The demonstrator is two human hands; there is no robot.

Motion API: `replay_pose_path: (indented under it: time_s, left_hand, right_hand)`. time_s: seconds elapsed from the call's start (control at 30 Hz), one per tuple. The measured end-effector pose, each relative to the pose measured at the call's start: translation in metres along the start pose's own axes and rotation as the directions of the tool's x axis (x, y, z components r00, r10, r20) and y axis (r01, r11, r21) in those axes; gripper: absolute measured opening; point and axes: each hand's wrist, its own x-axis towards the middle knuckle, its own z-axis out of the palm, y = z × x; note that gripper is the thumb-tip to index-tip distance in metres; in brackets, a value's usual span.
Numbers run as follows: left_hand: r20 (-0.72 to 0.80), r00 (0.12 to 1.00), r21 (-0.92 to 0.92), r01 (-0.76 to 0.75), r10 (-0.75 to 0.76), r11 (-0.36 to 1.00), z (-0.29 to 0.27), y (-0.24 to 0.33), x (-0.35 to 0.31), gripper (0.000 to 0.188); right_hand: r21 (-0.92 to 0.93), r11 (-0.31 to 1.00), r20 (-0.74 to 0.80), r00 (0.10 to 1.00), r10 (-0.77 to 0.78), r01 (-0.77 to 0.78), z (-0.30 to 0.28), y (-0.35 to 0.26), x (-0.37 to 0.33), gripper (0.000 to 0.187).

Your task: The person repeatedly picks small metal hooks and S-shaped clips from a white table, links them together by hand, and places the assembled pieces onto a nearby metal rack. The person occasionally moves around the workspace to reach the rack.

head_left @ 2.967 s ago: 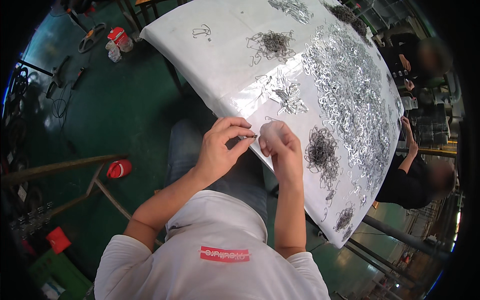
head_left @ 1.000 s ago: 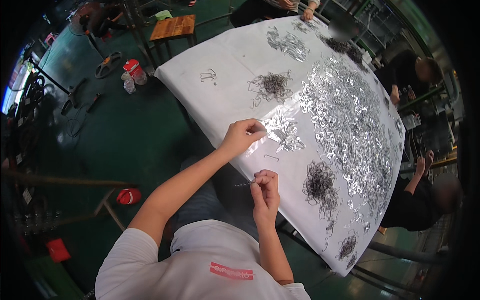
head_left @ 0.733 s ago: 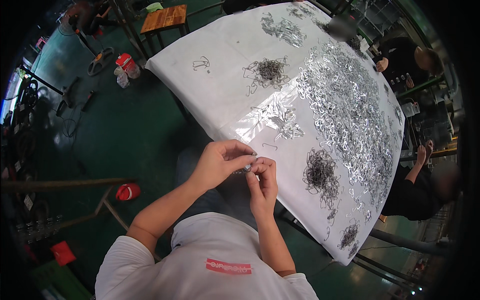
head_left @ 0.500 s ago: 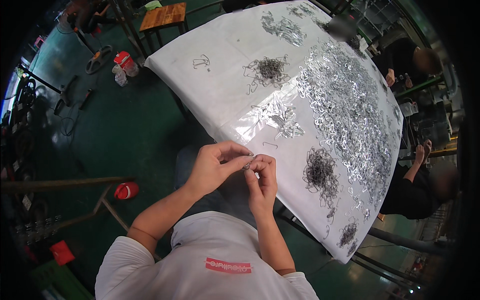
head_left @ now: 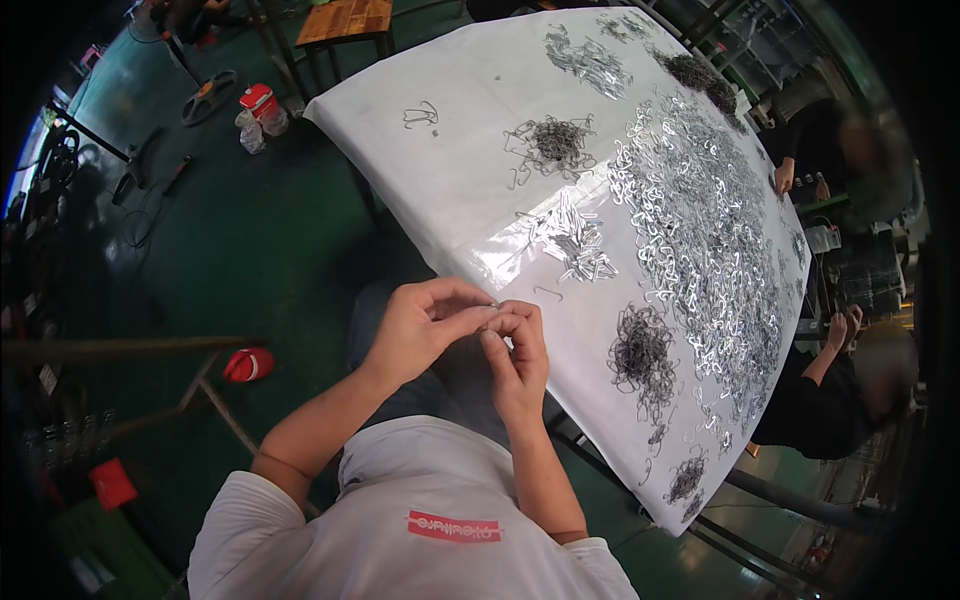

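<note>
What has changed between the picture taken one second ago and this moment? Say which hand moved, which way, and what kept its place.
The left hand, which was reaching out over the white table, has drawn back toward the body and met the right hand. Both now pinch something small between their fingertips just off the table's near edge; what it is cannot be told. The shiny heap of metal clips and the dark wire tangle lie as before.
</note>
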Motion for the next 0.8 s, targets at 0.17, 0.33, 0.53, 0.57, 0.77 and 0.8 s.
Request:
replay_pose_path:
  time_s: [0.17,0.33,0.53,0.57,0.77,0.8]
  left_hand:
    - [-0.076,0.960,0.122,-0.258,0.269,0.958,-0.002,0.002,-0.001,0.011]
    - [-0.144,0.955,0.072,-0.249,0.257,0.966,-0.008,0.007,-0.005,0.014]
    - [-0.225,0.939,0.060,-0.252,0.259,0.966,-0.012,0.019,-0.016,0.014]
    - [-0.240,0.935,0.066,-0.252,0.260,0.966,-0.012,0.021,-0.018,0.014]
    - [-0.375,0.880,0.111,-0.269,0.291,0.957,-0.013,0.032,-0.026,0.015]
    - [-0.406,0.874,0.088,-0.251,0.265,0.964,-0.013,0.033,-0.026,0.015]
  right_hand:
    - [-0.019,1.000,0.082,0.997,-0.010,0.012,0.002,-0.002,0.015,0.010]
    - [-0.050,0.997,0.218,0.975,-0.044,0.056,-0.012,-0.002,0.043,0.011]
    - [-0.471,0.877,0.001,0.994,0.110,-0.097,-0.033,0.059,0.193,0.020]
    - [-0.574,0.815,0.019,0.994,0.105,-0.075,-0.032,0.068,0.221,0.020]
    - [-0.924,0.333,-0.090,0.953,0.289,-0.188,-0.004,0.098,0.298,0.030]
    - [-0.941,0.303,-0.067,0.962,0.265,-0.149,0.001,0.099,0.298,0.027]
